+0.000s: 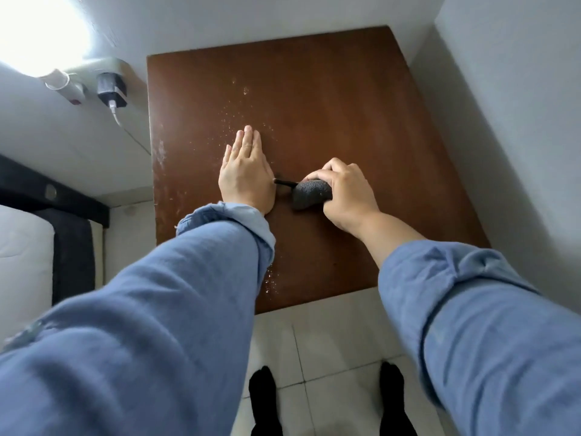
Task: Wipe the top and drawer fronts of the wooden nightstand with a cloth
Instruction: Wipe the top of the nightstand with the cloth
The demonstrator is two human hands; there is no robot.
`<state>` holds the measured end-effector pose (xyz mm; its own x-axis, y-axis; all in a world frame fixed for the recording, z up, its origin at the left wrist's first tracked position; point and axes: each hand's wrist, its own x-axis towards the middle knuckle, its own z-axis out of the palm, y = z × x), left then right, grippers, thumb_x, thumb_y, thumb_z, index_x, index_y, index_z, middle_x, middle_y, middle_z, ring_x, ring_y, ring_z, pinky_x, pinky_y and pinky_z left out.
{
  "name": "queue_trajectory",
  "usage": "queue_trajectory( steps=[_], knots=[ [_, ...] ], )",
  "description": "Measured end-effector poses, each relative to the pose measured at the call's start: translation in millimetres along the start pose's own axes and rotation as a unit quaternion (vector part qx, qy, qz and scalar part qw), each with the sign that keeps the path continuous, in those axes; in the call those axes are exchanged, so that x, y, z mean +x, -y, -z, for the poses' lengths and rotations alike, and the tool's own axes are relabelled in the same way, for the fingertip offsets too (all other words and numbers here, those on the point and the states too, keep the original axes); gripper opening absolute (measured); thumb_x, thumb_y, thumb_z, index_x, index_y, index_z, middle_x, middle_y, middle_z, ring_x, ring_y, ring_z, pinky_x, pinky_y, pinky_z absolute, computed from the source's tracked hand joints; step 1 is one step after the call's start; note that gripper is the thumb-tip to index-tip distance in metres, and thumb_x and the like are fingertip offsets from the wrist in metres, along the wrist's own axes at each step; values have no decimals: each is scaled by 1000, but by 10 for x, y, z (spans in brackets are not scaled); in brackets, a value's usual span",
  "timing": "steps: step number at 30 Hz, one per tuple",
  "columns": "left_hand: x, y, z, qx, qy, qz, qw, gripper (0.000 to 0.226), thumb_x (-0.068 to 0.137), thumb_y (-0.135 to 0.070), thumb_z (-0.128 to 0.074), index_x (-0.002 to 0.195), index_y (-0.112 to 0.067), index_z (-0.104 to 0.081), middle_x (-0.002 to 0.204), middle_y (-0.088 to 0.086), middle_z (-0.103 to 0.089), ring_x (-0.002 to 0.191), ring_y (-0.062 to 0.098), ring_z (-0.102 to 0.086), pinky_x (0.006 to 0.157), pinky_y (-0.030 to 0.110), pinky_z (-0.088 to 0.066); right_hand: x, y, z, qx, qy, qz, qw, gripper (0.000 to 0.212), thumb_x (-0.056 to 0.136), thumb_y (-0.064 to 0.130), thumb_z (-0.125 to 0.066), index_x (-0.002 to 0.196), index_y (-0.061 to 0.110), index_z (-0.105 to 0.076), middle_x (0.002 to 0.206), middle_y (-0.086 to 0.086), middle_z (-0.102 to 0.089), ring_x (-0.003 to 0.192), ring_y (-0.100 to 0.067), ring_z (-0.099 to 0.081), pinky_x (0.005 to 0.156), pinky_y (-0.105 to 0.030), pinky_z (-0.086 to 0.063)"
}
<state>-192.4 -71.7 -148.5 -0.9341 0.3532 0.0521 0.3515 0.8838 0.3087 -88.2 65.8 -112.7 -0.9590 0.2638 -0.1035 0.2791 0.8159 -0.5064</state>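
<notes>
I look straight down on the brown wooden nightstand top (330,105), which fills the middle of the head view. Pale dust specks run down its left half. My left hand (246,174) lies flat on the wood, palm down, fingers together and pointing away from me. Just to its right, my right hand (345,195) is closed around a bunched dark grey cloth (311,193) that rests on the top. A thin dark strip of the cloth pokes out toward my left hand. The drawer fronts are hidden below the top.
White walls close in behind and on the right. On the left wall a power strip holds a black charger (111,89) with a white cable. A bed with a white mattress (22,247) stands at the left. My black-socked feet (264,401) stand on pale floor tiles.
</notes>
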Motion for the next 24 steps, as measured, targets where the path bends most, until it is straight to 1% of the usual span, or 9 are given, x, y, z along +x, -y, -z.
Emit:
queue_trajectory(
  steps=[2, 5, 8, 9, 11, 13, 16, 20, 24],
  knots=[
    [-5, -23, 66, 9, 25, -9, 1000, 51, 99, -17, -25, 149, -8, -22, 159, 6, -16, 147, 18, -11, 120, 36, -8, 20, -5, 22, 6, 12, -3, 1000, 62, 72, -10, -47, 108, 36, -66, 96, 12, -45, 95, -15, -36, 81, -31, -35],
    [-132, -63, 182, 9, 49, -12, 999, 49, 100, -15, -24, 148, -5, -22, 159, 10, -14, 148, 21, -9, 120, 39, -8, 43, -6, 34, 9, 28, -5, 1000, 64, 72, -10, -46, 108, 39, -66, 101, 10, -51, 98, -18, -39, 85, -31, -37],
    [-451, -121, 255, 0, 44, 15, 999, 48, 100, -13, -24, 147, -5, -25, 159, 9, -14, 147, 20, -10, 120, 37, -9, 67, -17, 58, 15, 51, -1, 999, 65, 73, -9, -44, 105, 43, -65, 104, 11, -52, 102, -20, -41, 91, -31, -37],
    [-554, -135, 259, 2, 55, 23, 998, 49, 100, -13, -24, 148, -5, -24, 159, 8, -13, 147, 19, -9, 120, 37, -9, 79, -15, 61, 14, 58, -3, 998, 65, 73, -8, -44, 105, 44, -65, 105, 11, -52, 103, -20, -41, 94, -31, -37],
    [-705, -165, 280, 21, 102, 37, 994, 53, 99, -16, -26, 150, -7, -17, 160, 6, -7, 148, 18, -5, 120, 37, -9, 86, -6, 80, 9, 68, -6, 998, 65, 74, -7, -43, 107, 45, -63, 110, 10, -52, 106, -22, -42, 98, -32, -38],
    [-694, -167, 315, 47, 158, 39, 986, 58, 98, -19, -30, 151, -8, -8, 161, 5, 2, 148, 18, 0, 120, 38, -10, 66, 14, 75, 7, 65, -15, 998, 65, 76, -7, -41, 110, 44, -62, 114, 8, -51, 108, -24, -43, 100, -33, -39],
    [-665, -177, 381, 61, 205, 41, 976, 61, 98, -17, -33, 151, -9, -3, 161, 3, 8, 148, 19, 4, 120, 39, -9, -173, -7, 58, 3, 53, 6, 999, 66, 76, -9, -41, 114, 40, -62, 111, 6, -52, 107, -24, -42, 96, -34, -39],
    [-683, -180, 368, 60, 217, 41, 973, 60, 101, -17, -31, 151, -8, 0, 160, 5, 12, 147, 21, 7, 120, 42, -7, -649, -113, 51, -3, 85, 49, 995, 63, 75, -9, -43, 116, 36, -61, 108, 6, -51, 103, -22, -41, 88, -31, -38],
    [-663, -177, 370, 48, 227, 48, 972, 63, 99, -16, -35, 151, -8, 0, 160, 5, 11, 147, 22, 7, 120, 44, -8, -952, -156, 69, -8, 119, 65, 991, 57, 78, -4, -47, 120, 32, -61, 106, 6, -51, 99, -21, -42, 81, -28, -39]
  ],
)
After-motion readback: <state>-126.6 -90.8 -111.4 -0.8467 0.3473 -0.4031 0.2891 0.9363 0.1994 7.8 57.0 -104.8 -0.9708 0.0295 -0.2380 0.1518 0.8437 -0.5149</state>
